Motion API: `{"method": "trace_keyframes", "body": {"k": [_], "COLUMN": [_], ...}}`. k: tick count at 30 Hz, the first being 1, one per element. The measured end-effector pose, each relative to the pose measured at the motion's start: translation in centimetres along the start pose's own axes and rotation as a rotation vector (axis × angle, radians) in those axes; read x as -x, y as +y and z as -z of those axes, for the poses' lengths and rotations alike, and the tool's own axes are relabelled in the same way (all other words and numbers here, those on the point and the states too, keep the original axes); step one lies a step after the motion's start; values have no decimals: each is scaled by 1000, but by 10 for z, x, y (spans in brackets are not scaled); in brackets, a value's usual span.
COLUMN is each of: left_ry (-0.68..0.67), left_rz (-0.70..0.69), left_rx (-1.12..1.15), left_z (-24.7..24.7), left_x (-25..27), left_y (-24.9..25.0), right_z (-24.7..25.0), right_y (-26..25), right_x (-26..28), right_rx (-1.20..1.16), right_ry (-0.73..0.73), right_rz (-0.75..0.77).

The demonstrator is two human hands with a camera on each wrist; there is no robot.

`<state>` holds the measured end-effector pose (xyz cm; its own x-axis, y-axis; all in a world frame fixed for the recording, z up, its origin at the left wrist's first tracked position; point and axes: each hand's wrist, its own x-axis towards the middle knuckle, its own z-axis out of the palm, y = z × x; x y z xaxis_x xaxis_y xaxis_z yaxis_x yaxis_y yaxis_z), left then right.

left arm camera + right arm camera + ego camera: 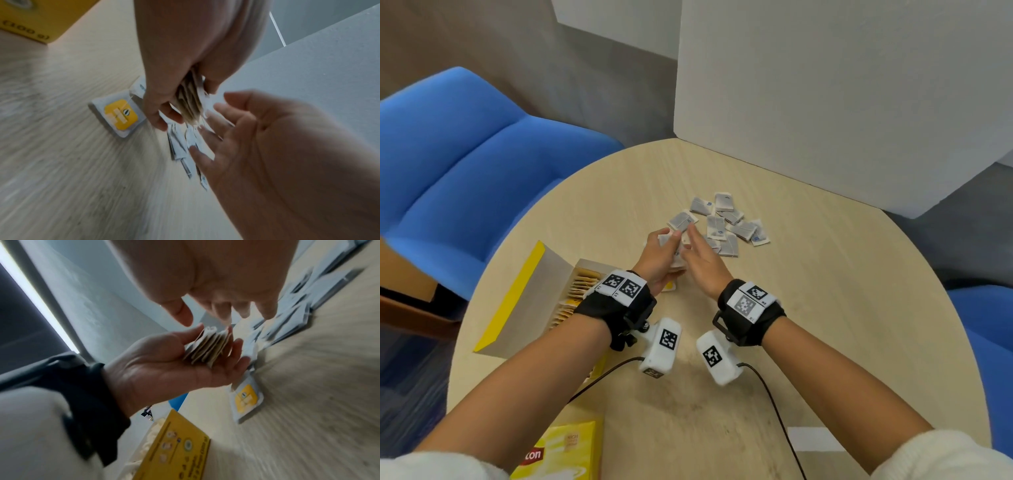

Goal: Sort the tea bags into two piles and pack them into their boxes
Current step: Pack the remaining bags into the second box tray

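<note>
1. Head view, going from the left: an open yellow box [541,298] lies flap-up with tea bags packed in rows inside; a second yellow box [561,452] sits closed near the table edge, probably waiting for the other kind.
2. Next, the left hand [661,260] curls around a stack of bags [207,348], held on edge, likely so they slide into the box together.
3. Beside it, the right hand [703,263] hangs with fingers spread and holds nothing, reaching toward the stack.
4. Farthest right, loose grey bags [722,222] lie scattered on the table [825,325], unsorted as I judge it.
5. Only the wrist views show a yellow-tagged bag [120,116] lying flat under the left hand; the head view nearly hides it.
</note>
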<state>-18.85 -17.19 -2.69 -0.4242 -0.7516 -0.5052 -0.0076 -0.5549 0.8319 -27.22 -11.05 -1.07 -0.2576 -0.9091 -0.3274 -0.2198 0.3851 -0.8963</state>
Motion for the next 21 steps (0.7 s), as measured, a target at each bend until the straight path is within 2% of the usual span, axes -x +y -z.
{"method": "trace_keyframes", "body": {"k": [3, 6, 8, 14, 17, 21], "left_ry": [26, -3, -50, -181, -140, -90], "left_rz": [-86, -151, -173, -210, -217, -183], "left_rx": [3, -12, -84, -115, -94, -1], "left_z": [-2, -8, -11, -13, -11, -15], "left_x": [5, 11, 14, 23, 20, 20], "left_y": [7, 11, 10, 5, 7, 10], "right_z": [12, 11, 11, 16, 18, 16], "right_y": [2, 0, -1, -8, -6, -8], "right_x": [-1, 5, 6, 7, 11, 9], "right_rx": [-48, -296, -374, -243, -213, -372], "right_ry": [136, 3, -68, -84, -75, 5], "right_rz": [-40, -199, -248, -177, -119, -86]}}
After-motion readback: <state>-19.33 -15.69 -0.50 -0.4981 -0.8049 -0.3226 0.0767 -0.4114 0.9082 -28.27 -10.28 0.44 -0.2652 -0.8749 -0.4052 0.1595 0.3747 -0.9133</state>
